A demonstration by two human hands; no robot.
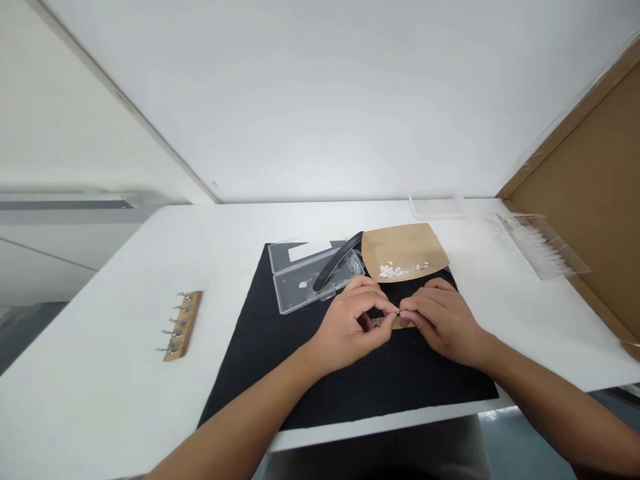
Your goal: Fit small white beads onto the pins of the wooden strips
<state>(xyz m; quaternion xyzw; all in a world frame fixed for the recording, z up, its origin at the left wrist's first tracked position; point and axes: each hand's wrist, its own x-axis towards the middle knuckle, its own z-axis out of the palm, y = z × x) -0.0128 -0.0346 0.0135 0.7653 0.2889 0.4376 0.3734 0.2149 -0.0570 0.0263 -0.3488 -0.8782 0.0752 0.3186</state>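
Note:
My left hand (pixel 357 321) and my right hand (pixel 443 321) meet over the black mat (pixel 380 393), thumbs and fingertips pinched together. Between their tips shows a small dark metal piece (pixel 398 313), too small to name further. Just below the fingers lies a brown strip (pixel 396 325), mostly covered by the hands. A small shiny metal fitting (pixel 376 324) sits at its left end, beside my left fingers.
Behind the hands are a brown paper tray (pixel 405 243) with small white pieces (pixel 393 271), an open clear plastic case (pixel 295 290) and black tweezers (pixel 335 263). Left stands a brown strip with several metal fittings (pixel 184 327). Clear bags (pixel 543 247) lie right.

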